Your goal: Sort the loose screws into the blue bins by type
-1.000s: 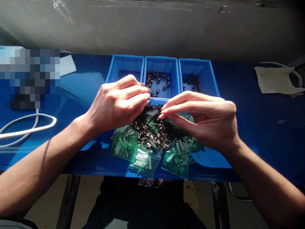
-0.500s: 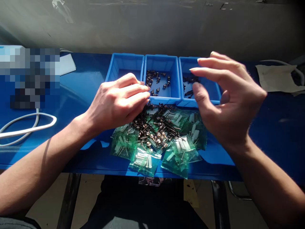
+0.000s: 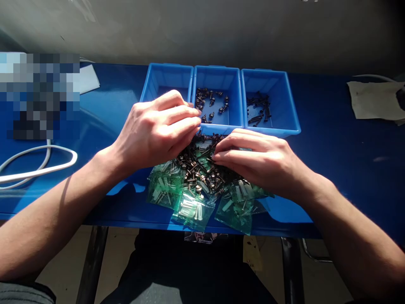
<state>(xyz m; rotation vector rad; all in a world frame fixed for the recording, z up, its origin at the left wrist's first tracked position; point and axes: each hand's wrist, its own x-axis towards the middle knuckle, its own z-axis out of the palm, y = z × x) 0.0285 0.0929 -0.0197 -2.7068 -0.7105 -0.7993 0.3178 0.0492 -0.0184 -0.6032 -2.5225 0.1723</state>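
My left hand [image 3: 161, 128] hovers by the near left corner of the middle blue bin [image 3: 226, 125], its fingers curled together. Whatever it holds, if anything, is hidden behind the knuckles. My right hand [image 3: 259, 158] reaches palm-down into a heap of loose screws [image 3: 193, 166], fingers closed with their tips among the screws; the thumb and any held piece cannot be made out. Washer-head screws [image 3: 211, 101] lie in the middle bin. Dark, thin screws [image 3: 261, 112] lie in the right blue bin [image 3: 284, 131].
Green-tinted plastic bags [image 3: 193, 211] of white wall plugs and screws lie under and around the heap. A left blue bin [image 3: 171, 69] stands beside the middle one. A white cable [image 3: 63, 148] loops at left, and brown paper [image 3: 367, 101] lies at far right.
My right hand has dropped from above the right bin to the screw heap, and its spread fingers have closed. My left hand has hardly moved. The view has shifted slightly.
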